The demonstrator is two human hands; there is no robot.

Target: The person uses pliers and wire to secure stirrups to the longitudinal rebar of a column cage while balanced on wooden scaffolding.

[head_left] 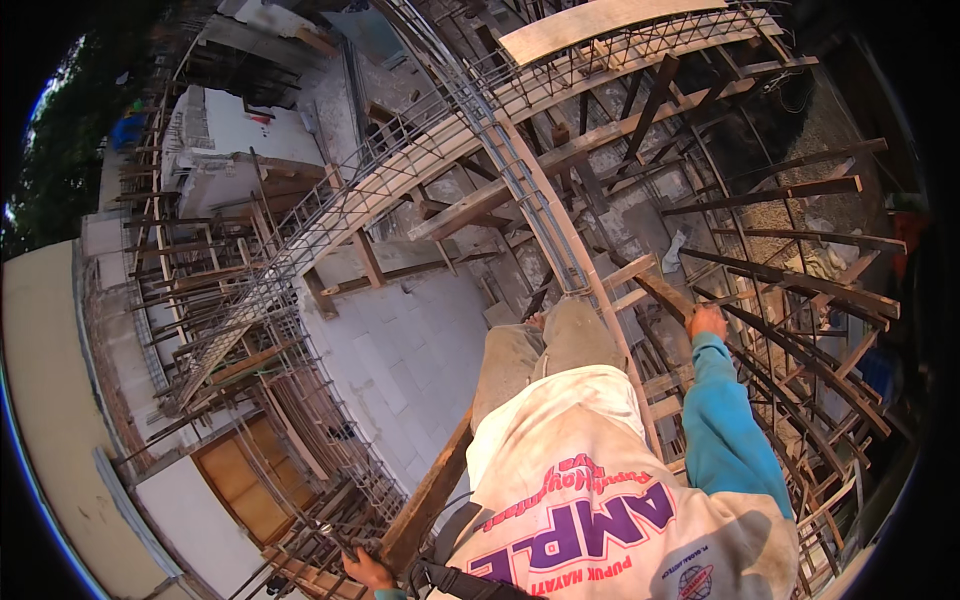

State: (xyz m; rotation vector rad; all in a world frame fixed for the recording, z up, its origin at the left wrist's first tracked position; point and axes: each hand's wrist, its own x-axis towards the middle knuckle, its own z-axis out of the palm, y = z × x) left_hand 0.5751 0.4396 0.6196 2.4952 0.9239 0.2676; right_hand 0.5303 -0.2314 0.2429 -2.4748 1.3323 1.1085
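My right hand (708, 321) is closed around the end of a dark wooden beam (664, 293), to the right of my knees. Low on the left, my left hand (368, 571) is closed on a slim tool with a shiny metal end (328, 532); its exact kind is too small to make out. A thick wooden plank (430, 503) slants up beside that hand. My legs (550, 350) rest at a long wooden formwork beam (555, 225) with steel reinforcing bars running along it.
A curved rebar cage (380, 170) crosses over wooden formwork. Many timber props (800, 275) stick out at the right. A grey block wall (400, 360) stands below on the left, near an orange-brown panel (250, 478). The ground lies far below between the timbers.
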